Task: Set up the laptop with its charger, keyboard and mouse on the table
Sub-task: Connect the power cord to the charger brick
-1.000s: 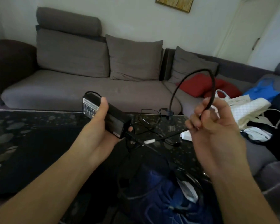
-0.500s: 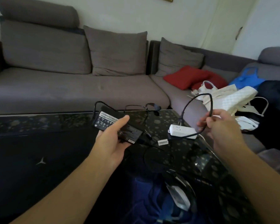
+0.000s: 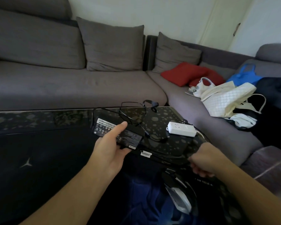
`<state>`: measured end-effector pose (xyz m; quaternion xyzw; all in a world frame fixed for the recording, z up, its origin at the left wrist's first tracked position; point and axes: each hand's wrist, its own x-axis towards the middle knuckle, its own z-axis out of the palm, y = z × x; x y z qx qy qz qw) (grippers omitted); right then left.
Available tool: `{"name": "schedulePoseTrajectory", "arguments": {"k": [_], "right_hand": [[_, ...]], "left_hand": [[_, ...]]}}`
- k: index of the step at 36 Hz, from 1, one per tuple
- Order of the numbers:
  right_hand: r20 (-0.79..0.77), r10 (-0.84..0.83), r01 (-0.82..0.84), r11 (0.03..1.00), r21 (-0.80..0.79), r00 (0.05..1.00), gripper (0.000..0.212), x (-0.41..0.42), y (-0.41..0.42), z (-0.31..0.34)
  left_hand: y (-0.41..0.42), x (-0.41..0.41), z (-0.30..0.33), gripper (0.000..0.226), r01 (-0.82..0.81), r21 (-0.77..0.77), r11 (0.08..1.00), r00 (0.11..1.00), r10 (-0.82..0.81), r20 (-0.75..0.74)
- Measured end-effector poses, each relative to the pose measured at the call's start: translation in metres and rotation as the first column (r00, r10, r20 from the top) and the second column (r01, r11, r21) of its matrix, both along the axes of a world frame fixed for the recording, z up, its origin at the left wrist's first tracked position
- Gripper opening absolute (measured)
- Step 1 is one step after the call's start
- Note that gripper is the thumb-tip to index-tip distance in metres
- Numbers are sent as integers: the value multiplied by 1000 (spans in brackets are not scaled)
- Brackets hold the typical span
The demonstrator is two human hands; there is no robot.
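Above the dark table (image 3: 39, 120), the charger brick (image 3: 117, 133) lies in the left hand (image 3: 110, 148), thumb on its label, long axis pointing right toward the white power strip (image 3: 182, 131). The right hand (image 3: 204, 159) is nearer the strip — fingers curled, seemingly around the black cable (image 3: 169, 157).

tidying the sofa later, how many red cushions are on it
2: one red cushion lies on the sofa's corner seat; the second sits just right of it, partly behind the white bags. More may be hidden.
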<state>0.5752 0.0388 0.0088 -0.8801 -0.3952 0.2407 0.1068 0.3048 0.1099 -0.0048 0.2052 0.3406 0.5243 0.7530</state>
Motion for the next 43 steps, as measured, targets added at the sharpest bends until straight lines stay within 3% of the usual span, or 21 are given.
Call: {"name": "schedulePoseTrajectory", "arguments": {"k": [3, 7, 10, 14, 20, 23, 27, 29, 34, 39, 43], "right_hand": [[192, 45, -82, 979, 187, 980, 19, -15, 13, 12], [268, 195, -283, 895, 344, 944, 21, -43, 51, 16], [223, 378, -425, 875, 232, 899, 9, -60, 89, 10], [311, 465, -473, 879, -54, 829, 23, -75, 131, -5], [369, 464, -494, 869, -15, 805, 18, -92, 148, 7], [309, 372, -435, 885, 165, 875, 15, -99, 152, 26], [37, 283, -269, 851, 451, 958, 14, -111, 159, 44], [-97, 294, -204, 830, 518, 951, 28, -118, 160, 50], [-42, 412, -328, 778, 536, 910, 18, -139, 164, 52], [-106, 544, -447, 772, 451, 832, 34, -145, 162, 54], [-48, 569, -481, 733, 481, 821, 42, -134, 164, 51]], "left_hand": [[2, 3, -4, 47, -20, -15, 1000, 1000, 21, 8], [3, 5, -8, 43, -7, -37, 999, 1000, 6, -12], [2, 6, -9, 40, 14, -34, 999, 999, -16, -42], [10, 3, -12, 40, 25, -43, 999, 998, -28, -58], [25, -1, -17, 38, 42, -66, 997, 997, -46, -62], [30, 5, -15, 36, 55, -55, 997, 997, -58, -59], [39, 15, -13, 36, 73, -47, 996, 995, -75, -58], [43, 19, -13, 40, 87, -35, 996, 995, -89, -54], [46, 30, -9, 39, 122, 24, 992, 990, -120, -73], [50, 34, 2, 26, 143, 100, 985, 984, -131, -120], [53, 22, 9, 40, 245, 153, 957, 966, -228, -120]]}}
